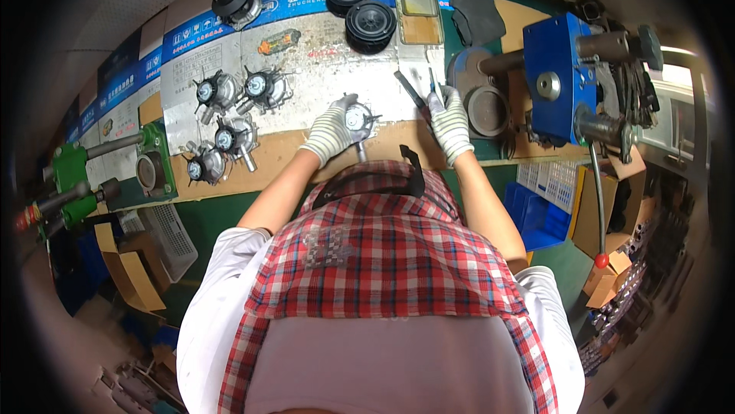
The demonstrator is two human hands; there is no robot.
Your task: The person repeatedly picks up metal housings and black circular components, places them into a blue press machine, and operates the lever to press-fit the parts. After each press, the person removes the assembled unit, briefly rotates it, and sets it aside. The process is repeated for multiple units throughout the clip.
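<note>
My left hand (331, 132), in a striped work glove, has its thumb and fingers round a small round silver metal housing (357, 117) with dark prongs, resting on the bench near its front edge. My right hand (450, 125), gloved alike, is closed on a slender tool with a bluish shaft (432, 81); most of it is hidden by the fingers. A dark rod-like tool (409, 89) lies slantwise just left of that hand. Several similar metal housings with black-and-silver centres (222, 137) stand to the left of my left hand.
A blue press (553, 77) with a red-knobbed lever (597, 207) stands at the right. At the left is a green press (73, 177). Two black round parts (370, 27) and a shallow tray (419, 12) sit at the back. Blue bins (536, 215) are below the right edge.
</note>
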